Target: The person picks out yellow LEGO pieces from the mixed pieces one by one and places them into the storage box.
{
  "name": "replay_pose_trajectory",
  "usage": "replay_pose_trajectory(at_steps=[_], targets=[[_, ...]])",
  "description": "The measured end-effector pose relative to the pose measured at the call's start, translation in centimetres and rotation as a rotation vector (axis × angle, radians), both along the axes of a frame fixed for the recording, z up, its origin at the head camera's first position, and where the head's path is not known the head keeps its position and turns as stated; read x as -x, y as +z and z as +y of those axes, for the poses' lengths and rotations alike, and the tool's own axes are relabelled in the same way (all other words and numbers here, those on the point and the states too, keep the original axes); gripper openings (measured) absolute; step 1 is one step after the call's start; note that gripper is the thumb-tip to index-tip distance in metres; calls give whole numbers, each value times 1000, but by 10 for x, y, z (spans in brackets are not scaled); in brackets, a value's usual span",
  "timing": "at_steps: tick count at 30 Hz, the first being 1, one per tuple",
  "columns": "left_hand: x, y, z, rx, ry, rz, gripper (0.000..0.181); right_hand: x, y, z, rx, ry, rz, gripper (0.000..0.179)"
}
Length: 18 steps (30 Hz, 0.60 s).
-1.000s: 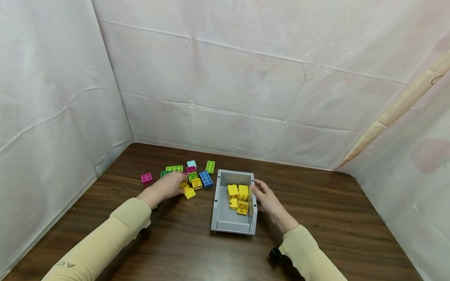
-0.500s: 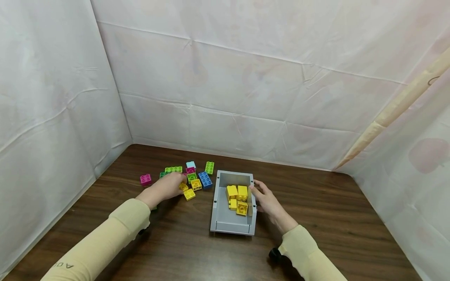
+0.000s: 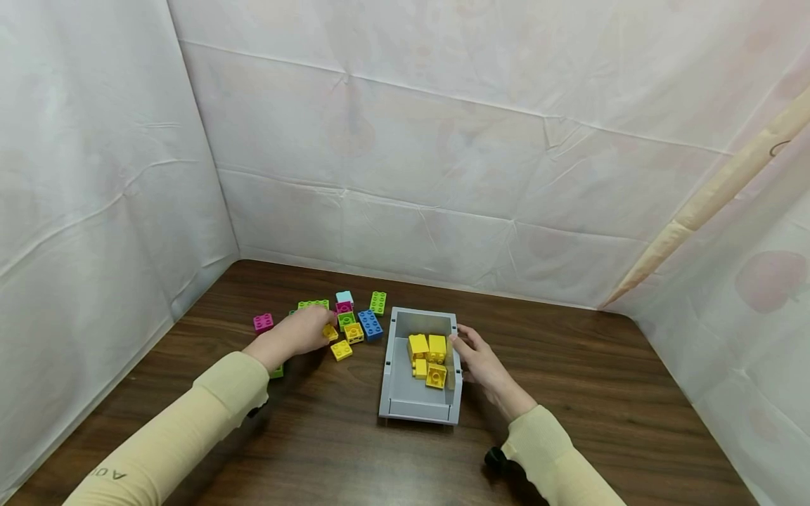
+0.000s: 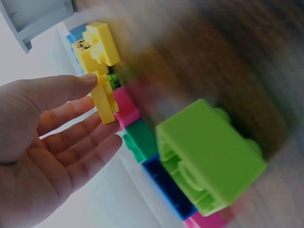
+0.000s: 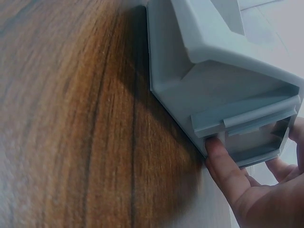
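My left hand (image 3: 306, 330) pinches a thin yellow building brick (image 4: 104, 97) between thumb and fingertips, over the left-hand group of bricks. Just right of that hand a flat yellow brick (image 3: 342, 350) lies on the table, near another yellow brick (image 3: 354, 332) with a printed face. A grey open-front bin (image 3: 418, 410) stands in the middle of the table, with several yellow bricks (image 3: 418, 347) inside. My right hand (image 3: 484, 362) holds the bin's right side, thumb at the rim and fingers against the outer wall (image 5: 228, 95).
Around the left hand lie a blue brick (image 3: 370, 324), a lime brick (image 3: 377, 302), a magenta brick (image 3: 263, 322) and a light blue brick (image 3: 344, 297). A green brick (image 4: 209, 156) sits by the left wrist. Pale cloth walls (image 3: 405, 140) surround the brown table (image 3: 601, 372).
The left hand has shifted slightly up and left with the yellow brick, away from the flat yellow brick. The right hand and the bin stay in place.
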<state>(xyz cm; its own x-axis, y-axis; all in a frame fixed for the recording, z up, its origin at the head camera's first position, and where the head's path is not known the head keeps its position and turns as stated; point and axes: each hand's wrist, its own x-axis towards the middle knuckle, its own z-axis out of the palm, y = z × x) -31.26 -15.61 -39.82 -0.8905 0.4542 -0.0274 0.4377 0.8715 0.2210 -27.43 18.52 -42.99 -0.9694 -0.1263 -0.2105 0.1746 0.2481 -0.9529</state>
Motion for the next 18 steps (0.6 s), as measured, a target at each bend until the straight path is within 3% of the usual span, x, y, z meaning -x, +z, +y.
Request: replay_pose_trajectory(at_steps=[8,18], targets=[[-2,12,8,13,30,60,31,2,-1,0,2,6,1,48],[-12,20,19,18,-2,103,33,2,-1,-1,12,6,-2,49]])
